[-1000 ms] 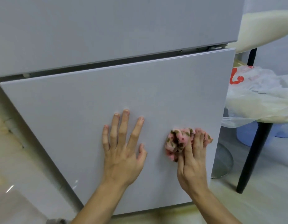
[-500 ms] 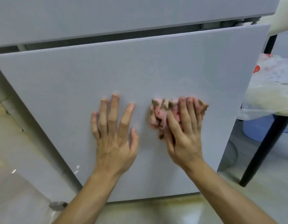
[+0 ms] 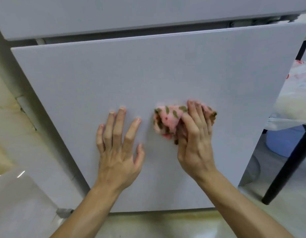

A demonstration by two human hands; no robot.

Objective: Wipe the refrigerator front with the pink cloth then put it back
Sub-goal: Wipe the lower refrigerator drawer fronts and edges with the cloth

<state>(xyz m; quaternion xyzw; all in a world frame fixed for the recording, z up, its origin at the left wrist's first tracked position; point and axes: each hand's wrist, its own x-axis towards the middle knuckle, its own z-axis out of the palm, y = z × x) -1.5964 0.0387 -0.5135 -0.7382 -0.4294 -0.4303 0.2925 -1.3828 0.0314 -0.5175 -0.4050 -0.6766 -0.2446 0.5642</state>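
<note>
The grey lower refrigerator door (image 3: 148, 69) fills most of the view, with the upper door (image 3: 114, 12) above a dark gap. My right hand (image 3: 195, 143) presses a bunched pink cloth (image 3: 167, 119) with olive spots against the lower door, fingers curled over it and the thumb at its lower edge. My left hand (image 3: 118, 148) lies flat on the door just left of the cloth, fingers spread and straight.
A black table leg (image 3: 289, 160) stands right of the door, with white plastic bags (image 3: 296, 93) and a blue bucket (image 3: 282, 143) behind it. A pale wall and pipe (image 3: 27, 107) run down the left. The tiled floor (image 3: 166, 224) lies below the door.
My right hand slid the cloth leftward across the lower door, closer to my left hand. The view shifted so the door sits more centred. My left hand stayed flat on the door.
</note>
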